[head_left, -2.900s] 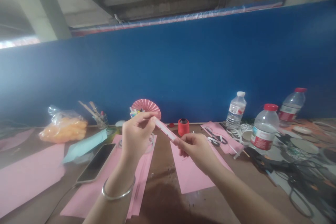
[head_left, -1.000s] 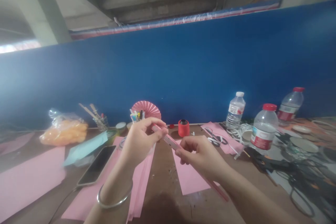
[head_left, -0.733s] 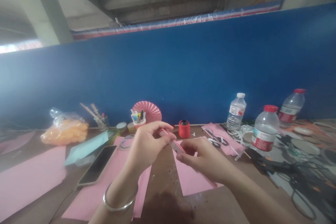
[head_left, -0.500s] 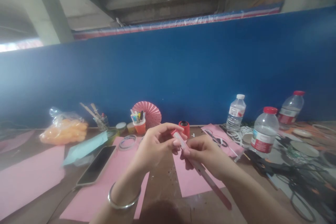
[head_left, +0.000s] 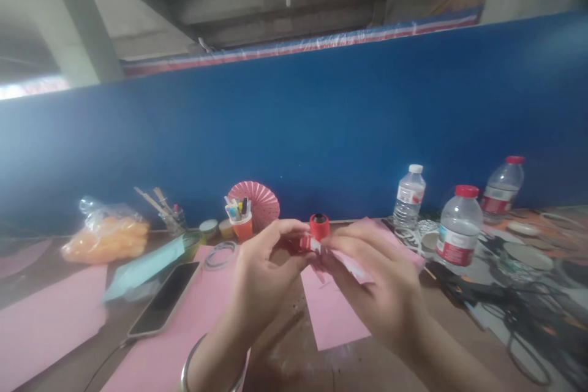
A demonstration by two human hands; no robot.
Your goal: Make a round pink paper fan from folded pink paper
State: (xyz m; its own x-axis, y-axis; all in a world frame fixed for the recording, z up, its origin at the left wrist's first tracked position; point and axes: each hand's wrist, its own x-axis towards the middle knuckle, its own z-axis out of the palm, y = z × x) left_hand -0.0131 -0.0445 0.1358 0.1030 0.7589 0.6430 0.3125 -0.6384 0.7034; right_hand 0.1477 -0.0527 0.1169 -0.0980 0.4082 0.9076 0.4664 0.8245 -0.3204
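Note:
A narrow pink-and-white strip (head_left: 314, 244), apparently paper, is pinched between my two hands above the table. My left hand (head_left: 264, 275) has its thumb and fingers closed on the strip's red-edged end. From the other side, my right hand (head_left: 381, 278) grips it between thumb and fingertips, and the back of that hand hides much of its length. Just behind the fingertips stands a small red container (head_left: 320, 226) with a dark top. Below the hands lies a pink paper sheet (head_left: 337, 321).
A phone (head_left: 164, 299) rests on pink paper at left, near a tape roll (head_left: 220, 255). A pen cup (head_left: 242, 228) and pleated pink fan (head_left: 260, 203) stand behind. Several bottles, including a white-capped one (head_left: 410, 196), and tangled black cables (head_left: 500, 300) fill the right side.
My right hand has turned over the strip, its back now facing up. The strip's long tail, which slanted down toward the lower right, no longer shows there. The view has shifted slightly.

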